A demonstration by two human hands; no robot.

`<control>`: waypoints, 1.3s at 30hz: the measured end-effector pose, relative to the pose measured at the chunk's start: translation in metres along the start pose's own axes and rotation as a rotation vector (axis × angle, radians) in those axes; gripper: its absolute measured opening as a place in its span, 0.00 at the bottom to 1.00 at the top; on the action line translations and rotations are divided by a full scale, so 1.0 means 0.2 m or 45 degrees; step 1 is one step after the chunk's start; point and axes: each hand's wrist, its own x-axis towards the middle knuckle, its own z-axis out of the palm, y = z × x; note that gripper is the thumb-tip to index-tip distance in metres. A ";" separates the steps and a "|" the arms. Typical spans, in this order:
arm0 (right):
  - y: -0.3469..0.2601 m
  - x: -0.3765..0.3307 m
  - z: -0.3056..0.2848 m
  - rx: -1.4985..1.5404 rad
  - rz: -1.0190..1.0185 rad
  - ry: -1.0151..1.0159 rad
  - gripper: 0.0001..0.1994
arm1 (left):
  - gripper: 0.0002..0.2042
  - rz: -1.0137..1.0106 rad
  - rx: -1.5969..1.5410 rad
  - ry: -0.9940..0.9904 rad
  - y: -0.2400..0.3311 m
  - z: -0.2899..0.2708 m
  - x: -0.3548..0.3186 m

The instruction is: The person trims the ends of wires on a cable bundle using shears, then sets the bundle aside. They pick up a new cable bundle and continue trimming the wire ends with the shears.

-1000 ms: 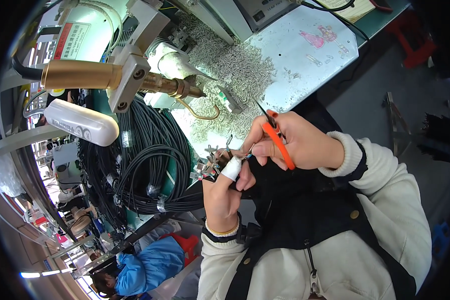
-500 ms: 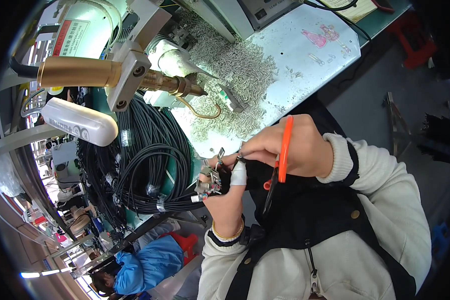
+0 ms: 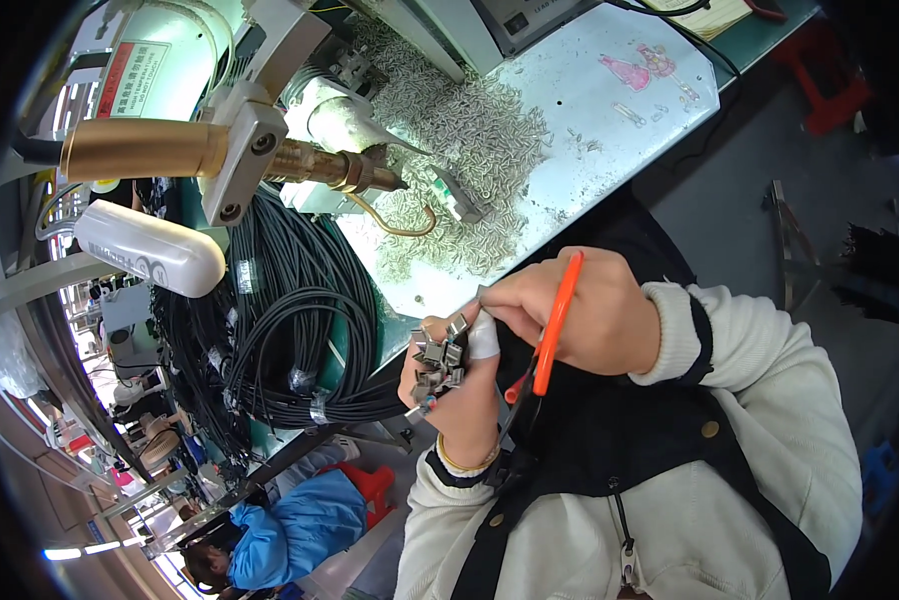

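My left hand (image 3: 468,395) is closed around a bunch of small metal connector shells (image 3: 440,362). White wrapping (image 3: 484,338) covers its thumb. An orange-handled hand tool (image 3: 559,322) hangs in my right hand (image 3: 595,315), its dark end pointing down toward my lap; whether it is pliers or a cutter I cannot tell. The thumb and index finger of that hand pinch together right beside the left thumb tip. A small greyish bit shows at this pinch, too small to name.
Many small silvery pieces (image 3: 500,130) lie heaped on the white work plate (image 3: 660,120). A brass-coloured heated tool (image 3: 145,148) reaches over them. Coiled black cables (image 3: 310,340) lie left of my hands. A person in blue (image 3: 300,530) sits at lower left.
The orange-handled tool has tilted, its lower end swinging left. My left hand has turned a little, bringing the connector shells closer to the thumb. Both hands stay together.
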 end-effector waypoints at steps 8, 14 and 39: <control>0.00 0.02 0.03 0.617 0.484 -0.057 0.05 | 0.08 -0.252 -0.315 0.028 0.10 0.02 0.02; 0.00 0.01 0.01 0.601 0.529 -0.126 0.07 | 0.09 -0.641 -0.783 -0.137 0.05 -0.07 0.04; 0.14 0.11 0.04 0.751 1.035 0.112 0.09 | 0.06 -1.034 -1.086 -0.472 -0.12 0.00 0.44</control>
